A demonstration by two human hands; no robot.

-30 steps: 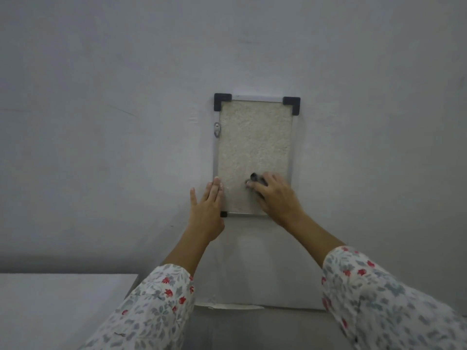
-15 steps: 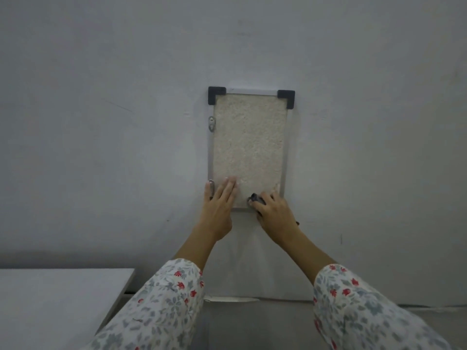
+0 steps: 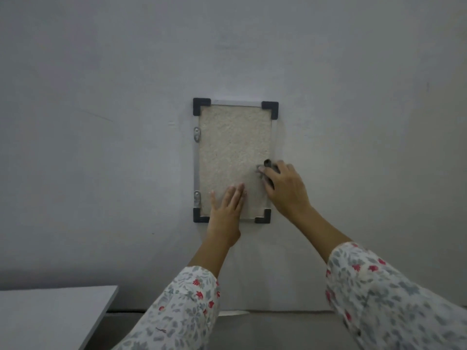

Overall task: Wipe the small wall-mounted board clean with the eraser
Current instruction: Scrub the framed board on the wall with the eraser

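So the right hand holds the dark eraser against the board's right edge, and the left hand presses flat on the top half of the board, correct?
Not quite. The head view shows the left hand flat on the bottom half of the small beige metal-framed board. The right hand does hold the dark eraser at the right edge.

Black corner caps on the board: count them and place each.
4. Top-left cap, top-right cap, bottom-left cap and bottom-right cap, one at each corner of the board; none looks hidden.
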